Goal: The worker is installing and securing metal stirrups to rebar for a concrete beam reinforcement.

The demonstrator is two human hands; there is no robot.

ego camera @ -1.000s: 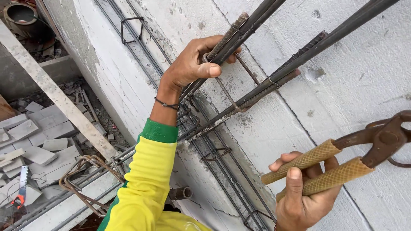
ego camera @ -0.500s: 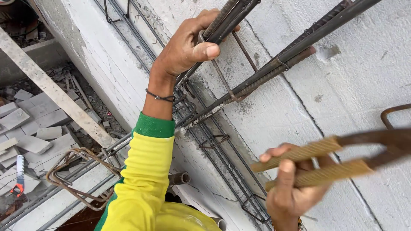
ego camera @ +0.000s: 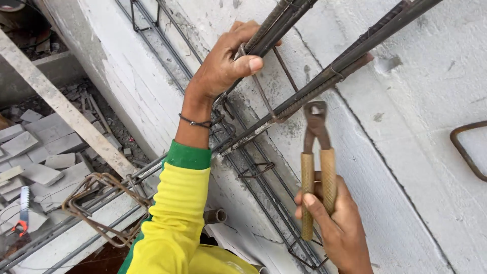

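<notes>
Yellow sleeve [ego camera: 175,213], green cuff, wrist band

Packages: none in your view.
Labels: none that you can see on anything.
Signs: none on the concrete wall before you.
Screens: none anywhere around you.

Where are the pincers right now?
In the head view, right of centre, the pincers stand upright in the right hand, their rusty head just under the nearer rebar against the white wall.
</notes>
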